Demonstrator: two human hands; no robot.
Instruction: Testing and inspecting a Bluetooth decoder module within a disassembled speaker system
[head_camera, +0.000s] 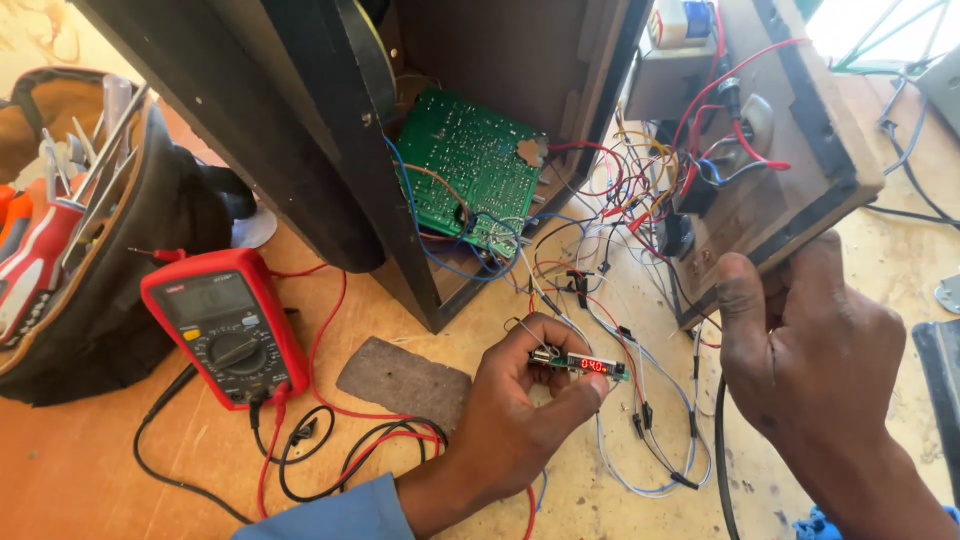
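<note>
Two left-hand fingers (575, 392) pinch the small display board (590, 366) from below.

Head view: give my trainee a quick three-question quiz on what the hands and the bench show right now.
1. True or false: the left hand holds a small board with a lit red display.
2. What does the right hand grip? A) the red meter B) the wooden panel's edge C) a screwdriver
3. Which side of the green circuit board does the red meter lie on?

Key: 1 true; 2 B, the wooden panel; 3 its left, on the bench.
</note>
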